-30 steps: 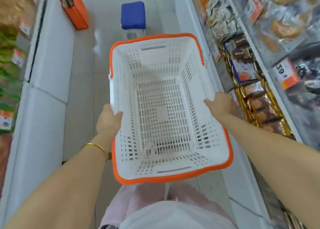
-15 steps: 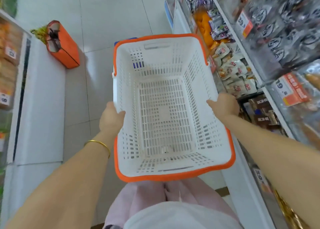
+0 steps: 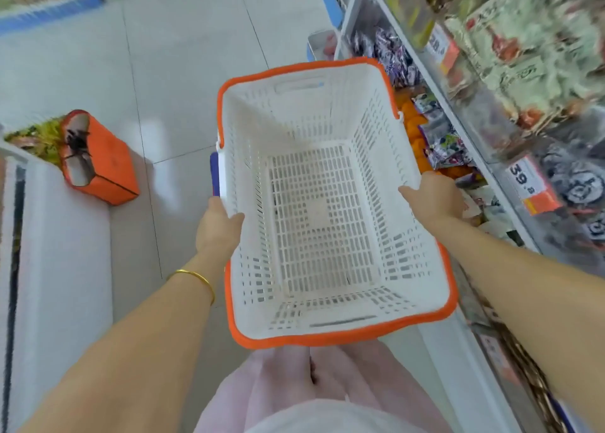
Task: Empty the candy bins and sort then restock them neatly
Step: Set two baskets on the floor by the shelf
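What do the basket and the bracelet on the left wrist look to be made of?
The basket looks like moulded white plastic: rigid slotted walls, a matte sheen, and an orange rim that may be plastic or rubber. The bracelet is a thin yellow band with a bright gleam, so probably gold-coloured metal; whether it is real gold cannot be told.

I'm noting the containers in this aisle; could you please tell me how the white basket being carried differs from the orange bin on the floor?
The white basket is held up by the left hand and right hand; the orange bin sits on the floor. The basket's walls are slotted, the bin's solid. The basket is empty, while something dark shows in the bin's opening. Both show orange: the basket only on its rim.
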Demonstrator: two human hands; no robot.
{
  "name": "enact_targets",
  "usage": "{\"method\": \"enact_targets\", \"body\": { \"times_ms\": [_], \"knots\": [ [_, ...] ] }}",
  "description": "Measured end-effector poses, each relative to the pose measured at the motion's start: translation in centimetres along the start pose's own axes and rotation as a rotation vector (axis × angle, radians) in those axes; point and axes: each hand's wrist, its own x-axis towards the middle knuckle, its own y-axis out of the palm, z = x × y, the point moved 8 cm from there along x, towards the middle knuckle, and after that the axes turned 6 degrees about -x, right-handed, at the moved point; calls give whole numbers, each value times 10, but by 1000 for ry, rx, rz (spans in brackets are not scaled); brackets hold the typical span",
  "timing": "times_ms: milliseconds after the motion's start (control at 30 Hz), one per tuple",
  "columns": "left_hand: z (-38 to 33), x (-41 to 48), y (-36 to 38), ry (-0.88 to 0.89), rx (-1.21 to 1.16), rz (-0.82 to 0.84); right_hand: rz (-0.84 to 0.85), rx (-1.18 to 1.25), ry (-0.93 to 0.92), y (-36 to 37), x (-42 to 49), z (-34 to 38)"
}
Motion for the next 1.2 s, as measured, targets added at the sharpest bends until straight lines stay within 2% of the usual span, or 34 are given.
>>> {"method": "enact_targets", "body": {
  "times_ms": [267,500,833,1100,1200],
  "knots": [
    [-96,139,-1,-5,-2,48,-12,-27,16,-19,140,56],
    [-141,240,15,-103,14,74,51,-49,-24,-14,251,96],
    [-126,332,55,-310,103,215,78,-60,-48,1,328,135],
    [-103,398,69,-448,-24,419,84,3,92,30,332,157],
    [-107,414,67,-397,154,520,78,36,134,43,324,159]
  ]
}}
